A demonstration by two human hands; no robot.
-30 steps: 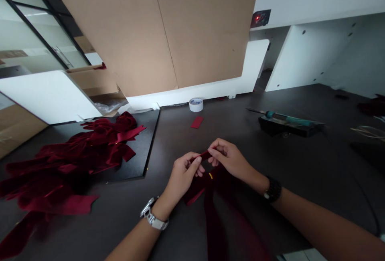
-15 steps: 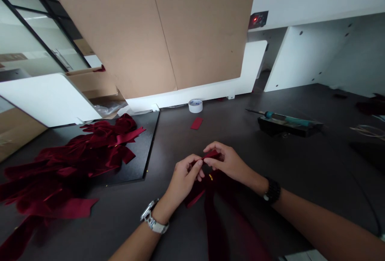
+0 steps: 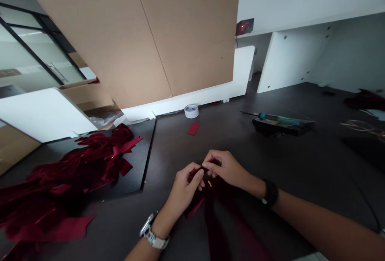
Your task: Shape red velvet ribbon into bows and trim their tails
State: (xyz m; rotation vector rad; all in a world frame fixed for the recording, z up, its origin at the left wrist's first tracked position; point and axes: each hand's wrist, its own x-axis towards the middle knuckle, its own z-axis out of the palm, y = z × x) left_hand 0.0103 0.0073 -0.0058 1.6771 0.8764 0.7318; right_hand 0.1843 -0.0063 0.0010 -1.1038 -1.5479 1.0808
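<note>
Both of my hands meet over the dark table (image 3: 300,164), pinching the middle of a dark red velvet ribbon bow (image 3: 212,217). My left hand (image 3: 185,189) has thumb and fingertips closed on the bow's centre band. My right hand (image 3: 225,168) grips the same band from the right, fingers curled over it. The bow's tails trail toward me across the table. A small yellow fleck (image 3: 209,183) shows on the ribbon just below my fingers. A silver watch sits on my left wrist and a black band on my right.
A heap of red velvet bows (image 3: 69,172) covers a black board at the left. A white tape roll (image 3: 191,111) and a small red ribbon piece (image 3: 193,128) lie farther back. A soldering iron on its stand (image 3: 278,121) sits at the right. Cardboard panels stand behind.
My hands have come closer together, and the red band between them is now almost hidden under my fingers. The view has shifted slightly to the right and down.
</note>
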